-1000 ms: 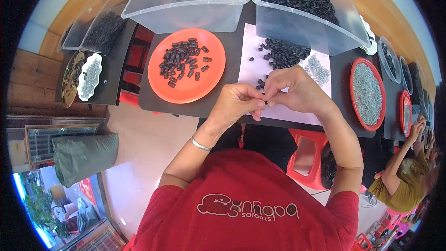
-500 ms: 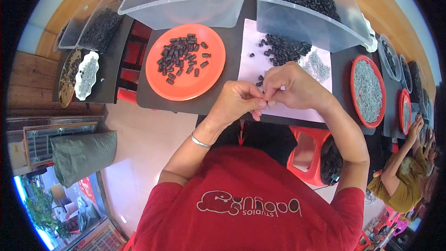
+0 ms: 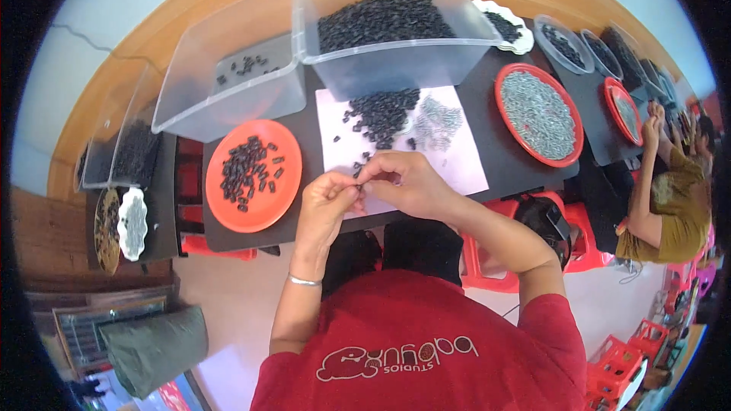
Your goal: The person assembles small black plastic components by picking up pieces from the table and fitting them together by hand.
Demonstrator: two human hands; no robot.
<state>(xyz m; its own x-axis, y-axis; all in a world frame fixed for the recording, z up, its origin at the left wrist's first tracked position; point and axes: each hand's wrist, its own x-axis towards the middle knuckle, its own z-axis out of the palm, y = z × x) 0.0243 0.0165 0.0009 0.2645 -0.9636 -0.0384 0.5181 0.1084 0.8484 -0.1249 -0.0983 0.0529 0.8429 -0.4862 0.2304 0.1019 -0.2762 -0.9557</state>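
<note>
My left hand and my right hand meet over the near edge of a white sheet. The fingertips of both are pinched together on something too small to make out, a dark speck between them. Just beyond my hands, a heap of small black plastic pieces lies on the sheet, a few loose ones close to my fingers. To its right spreads a pile of small silvery metal pieces. An orange-red plate on the left carries black cylindrical pieces.
Behind the sheet stands a clear bin full of black pieces; a second clear bin holds few. A red tray of silvery pieces sits right. Another person works farther right. A red stool is under the table.
My view has shifted, so the table things appear lower and the right side shows more. Both hands stay together, pinching; the right hand's fingers have shifted slightly.
</note>
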